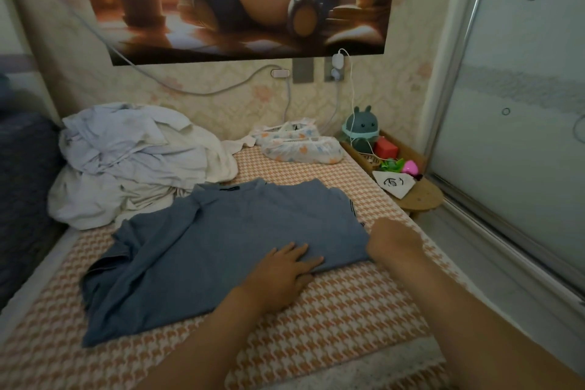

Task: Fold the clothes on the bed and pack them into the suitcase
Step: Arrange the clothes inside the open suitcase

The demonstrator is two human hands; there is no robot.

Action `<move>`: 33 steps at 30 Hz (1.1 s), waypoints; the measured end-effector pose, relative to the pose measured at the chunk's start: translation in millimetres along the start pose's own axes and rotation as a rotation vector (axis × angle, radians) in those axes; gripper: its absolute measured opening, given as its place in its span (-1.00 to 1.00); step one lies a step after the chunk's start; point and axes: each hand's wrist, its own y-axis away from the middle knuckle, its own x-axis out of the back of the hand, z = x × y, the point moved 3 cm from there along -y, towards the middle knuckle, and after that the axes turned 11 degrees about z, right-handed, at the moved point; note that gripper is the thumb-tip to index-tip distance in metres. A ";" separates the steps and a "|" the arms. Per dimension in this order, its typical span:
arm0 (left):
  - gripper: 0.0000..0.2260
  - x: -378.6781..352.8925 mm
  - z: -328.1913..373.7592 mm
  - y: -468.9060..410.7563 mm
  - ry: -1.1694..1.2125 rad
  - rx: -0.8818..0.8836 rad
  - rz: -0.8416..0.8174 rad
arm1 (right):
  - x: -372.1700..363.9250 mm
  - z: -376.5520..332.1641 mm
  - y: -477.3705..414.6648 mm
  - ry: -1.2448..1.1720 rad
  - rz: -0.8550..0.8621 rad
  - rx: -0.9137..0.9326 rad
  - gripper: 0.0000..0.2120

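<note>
Bed (348, 310): orange-and-white check cover, lying under both hands and running away beyond them.
Poster (240, 3): cartoon panda, on the wall far beyond the hands.
Door (522, 89): frosted glass, well to the right of the right hand.
Shirt (221, 247): blue, spread on the bed with its right side folded in. It reaches from the hands out to the left and away from them.
Pile (136, 161): pale, crumpled clothes on the bed, beyond and left of the left hand, touching the shirt's far left edge.
Left hand (281, 272): fingers straight and spread, pressing flat on the shirt's near edge.
Right hand (394, 241): at the shirt's right edge, back toward the camera and blurred. Its fingers are hidden, so whether it grips the cloth cannot be told.
Covers (300, 149): two patterned elastic ones, beyond both hands by the wall.
Tray (357, 157): wooden, beyond the right hand.
Toy (361, 125): dark green, eared, at the tray's far end.
Box (386, 147): red, in the tray just right of the toy.
</note>
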 end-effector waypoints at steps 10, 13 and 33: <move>-0.53 -3.9 -0.9 7.1 0.061 0.061 0.014 | -30.8 -51.5 35.0 0.019 -0.331 0.711 -0.13; -0.46 12.1 -13.6 21.4 0.043 0.116 0.029 | -25.6 -51.0 20.9 0.147 -0.291 0.649 -0.28; -0.83 73.1 -174.6 214.6 0.154 0.942 0.459 | -29.8 -247.8 139.8 -0.037 -0.323 1.064 -0.40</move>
